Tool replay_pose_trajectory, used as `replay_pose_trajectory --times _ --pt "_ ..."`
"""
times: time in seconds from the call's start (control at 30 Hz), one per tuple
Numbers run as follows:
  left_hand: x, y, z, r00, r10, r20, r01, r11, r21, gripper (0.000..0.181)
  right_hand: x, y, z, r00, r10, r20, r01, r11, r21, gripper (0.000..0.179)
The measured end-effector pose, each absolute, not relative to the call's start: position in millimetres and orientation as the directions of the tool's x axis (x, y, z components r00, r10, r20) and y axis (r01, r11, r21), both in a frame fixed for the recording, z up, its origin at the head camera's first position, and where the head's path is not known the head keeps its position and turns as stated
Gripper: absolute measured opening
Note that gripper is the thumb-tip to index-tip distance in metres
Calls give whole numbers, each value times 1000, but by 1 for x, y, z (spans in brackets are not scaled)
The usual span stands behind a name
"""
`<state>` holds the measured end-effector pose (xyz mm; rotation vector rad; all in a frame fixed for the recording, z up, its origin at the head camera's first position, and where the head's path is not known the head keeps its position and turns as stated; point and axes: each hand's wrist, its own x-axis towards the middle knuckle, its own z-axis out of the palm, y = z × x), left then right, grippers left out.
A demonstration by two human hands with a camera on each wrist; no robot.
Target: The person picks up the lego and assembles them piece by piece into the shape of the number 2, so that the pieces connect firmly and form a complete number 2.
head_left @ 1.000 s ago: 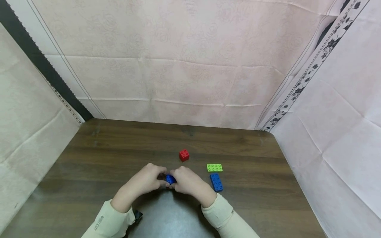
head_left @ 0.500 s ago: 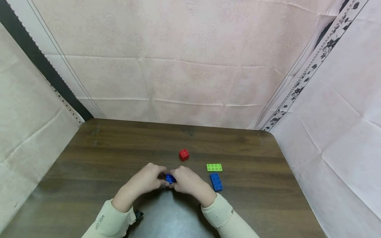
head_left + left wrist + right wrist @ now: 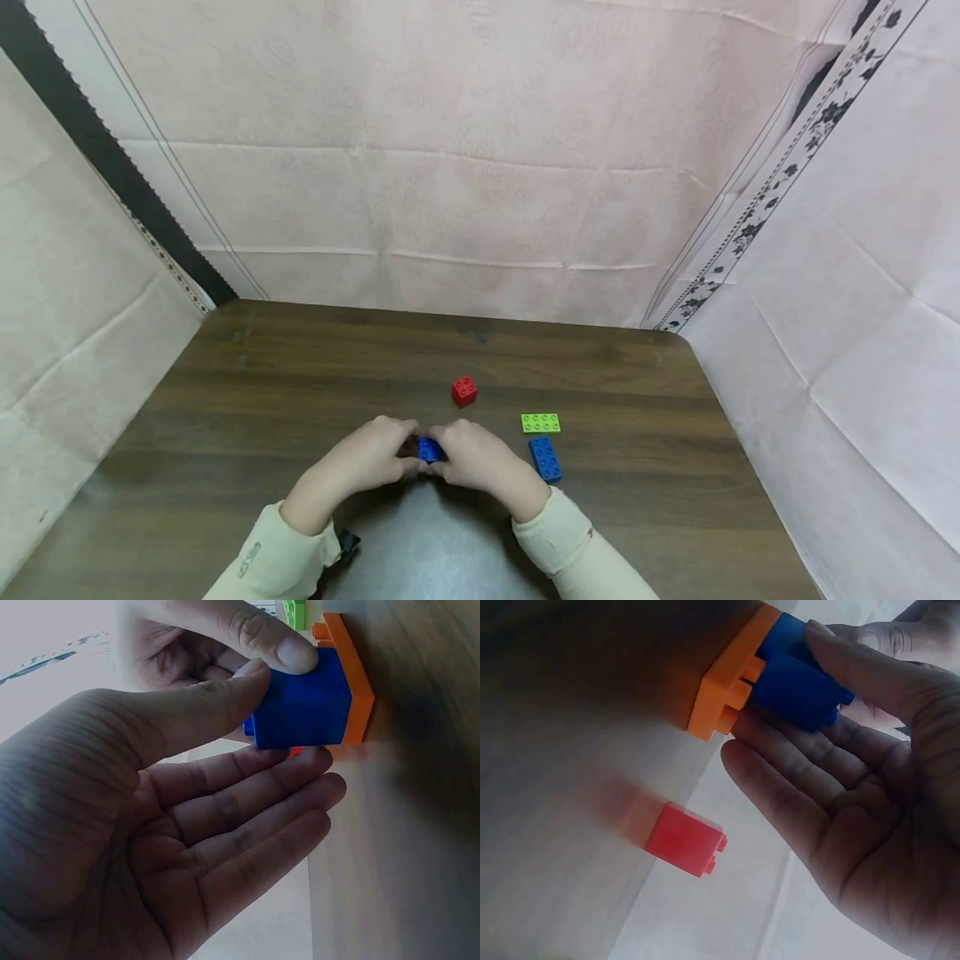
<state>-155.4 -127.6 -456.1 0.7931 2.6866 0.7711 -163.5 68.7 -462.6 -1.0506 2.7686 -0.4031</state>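
Both hands meet over a blue toy building brick, which stands studded onto a thin orange brick on the table. My left hand pinches the blue brick between thumb and fingers from the left side. From the right side, my right hand pinches it too, thumb on the near face. In the right wrist view two blue blocks appear side by side on the orange brick, whose bare studs show at one end. The head view hides most of the orange brick behind the fingers.
A red brick stands just beyond the hands. To the right lie a lime green brick and a longer blue brick. Pale cloth walls border the brown wooden table at the back and sides.
Both hands stay in place around the blue brick, with only a very slight shift of the fingers. The loose bricks have not moved.
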Motion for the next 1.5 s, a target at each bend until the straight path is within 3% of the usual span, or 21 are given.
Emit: replay_pose_trajectory --times 0.33,0.5,0.83,1.1,1.5 --pt "-156 -129 -455 -839 542 -50 426 710 561 31 -163 78 -456 -752 -655 -68 -589 716 -376 27" --pt "-156 -125 -454 -837 545 -55 429 715 552 29 -160 86 -451 -770 -633 -81 -564 735 -377 34" --pt "-158 -122 -457 -836 546 -63 431 721 542 29 -160 125 -443 -800 -600 10 -558 738 -379 41" --pt "-158 -121 -456 -840 535 -91 406 731 548 30 -168 173 -442 -867 -493 67 -474 778 -413 38" --pt "-159 -120 -456 -840 532 -105 396 734 552 30 -176 222 -446 -931 -350 -99 -289 877 -384 35"
